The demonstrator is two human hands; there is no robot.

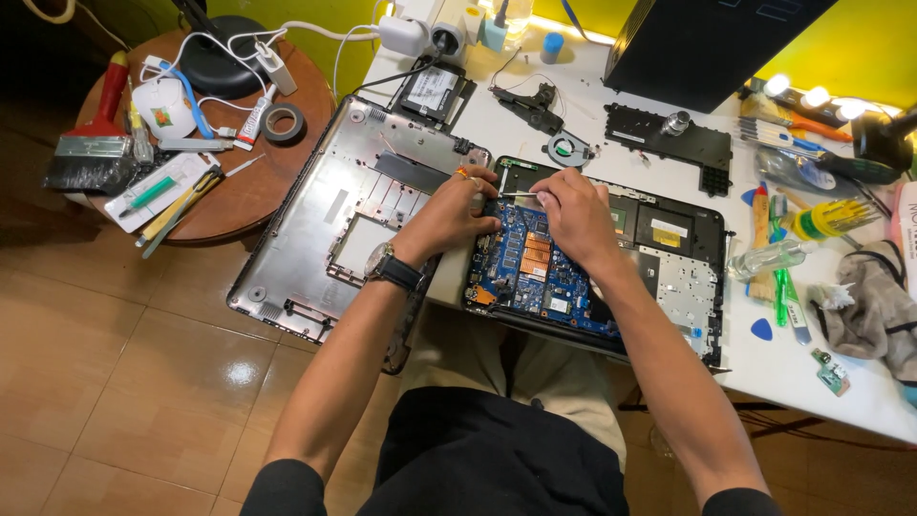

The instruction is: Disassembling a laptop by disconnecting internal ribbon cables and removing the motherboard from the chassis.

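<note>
An opened laptop base (683, 272) lies on the white table, its blue circuit board (530, 268) exposed. My left hand (449, 215), with a wristwatch and a ring, rests on the board's left edge, fingers curled against it. My right hand (573, 215) pinches a thin metal tool (519, 195), likely tweezers, whose tip points left over the board's top edge. The grey laptop bottom cover (334, 205) lies to the left, partly overhanging the table.
A round wooden stool (244, 186) at left carries a brush, tape roll, glue tube and cables. A hard drive (432, 93), small fan (569, 148) and black plate (659, 139) lie behind. Screwdrivers, picks, a bottle and a grey cloth (874, 301) crowd the right side.
</note>
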